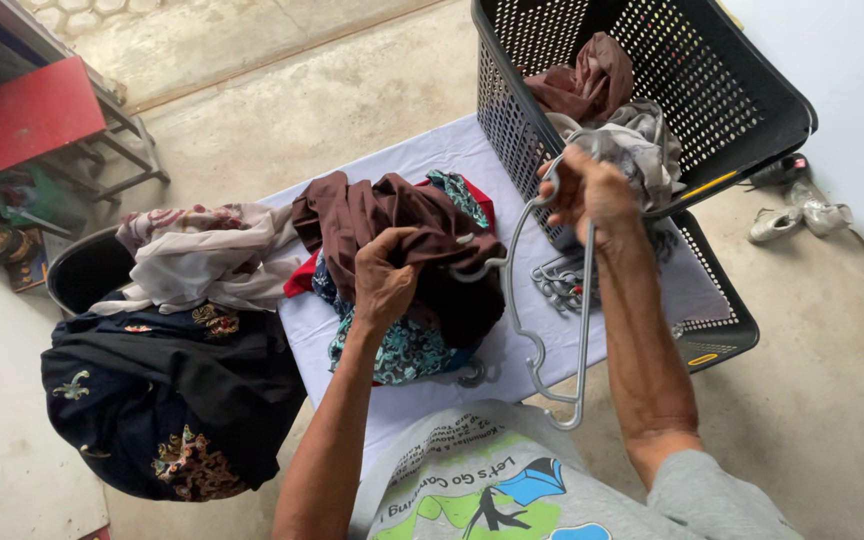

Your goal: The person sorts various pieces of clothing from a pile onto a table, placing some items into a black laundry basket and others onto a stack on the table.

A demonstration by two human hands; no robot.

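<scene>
1. Hanging from the right hand (592,195), a grey wire hanger (552,330) has its hook pinched at the top and its long frame pointing down toward the person's body.
2. The brown garment (402,225) lies left of the hanger on the white table (422,160), nearer the left hand (384,280).
3. The left hand is closed on a fold of that cloth.
4. The right hand's fingers are curled tight; they may hold a second hanger.
5. Behind stands a black basket (742,90).

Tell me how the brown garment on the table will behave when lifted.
The brown garment lies crumpled in soft folds under the left hand, so it likely hangs floppy and light. The right hand holds a grey hanger, which looks rigid by contrast.
</scene>
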